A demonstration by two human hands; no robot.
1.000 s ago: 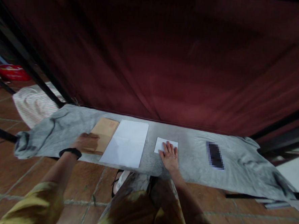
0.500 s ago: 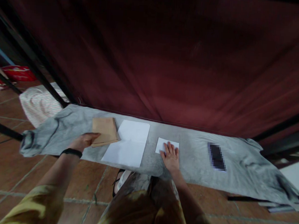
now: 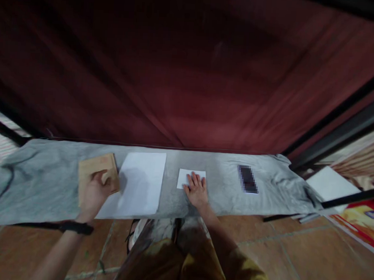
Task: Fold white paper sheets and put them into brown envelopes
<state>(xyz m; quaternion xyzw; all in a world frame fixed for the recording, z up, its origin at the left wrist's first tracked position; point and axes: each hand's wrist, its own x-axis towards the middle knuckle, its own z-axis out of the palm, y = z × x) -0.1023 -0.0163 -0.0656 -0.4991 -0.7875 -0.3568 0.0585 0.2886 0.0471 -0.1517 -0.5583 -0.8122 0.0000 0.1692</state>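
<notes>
On the left of the grey cloth lies a small stack of brown paper envelopes [image 3: 92, 166]. Over its near right part is my left hand [image 3: 97, 189], slightly blurred, with the fingers bent and a gap between thumb and forefinger. Nothing shows in its grasp. White sheets of paper [image 3: 142, 179], lying flat, stretch from just right of the stack toward the cloth's front edge. My right hand [image 3: 197, 191] rests with spread fingers on a small white paper [image 3: 182, 177], covering its lower right part.
A dark, pixelated phone-like object [image 3: 248, 179] lies farther right on the grey cloth [image 3: 218, 197]. Behind the narrow surface hangs a dark red curtain [image 3: 188, 110]. Black metal bars [image 3: 341, 103] stand at both ends. A red and yellow printed box [image 3: 366, 218] is at lower right.
My left hand has let go of the envelope stack's left edge and moved over its near right part. My right hand stays on the small paper. The view has shifted right.
</notes>
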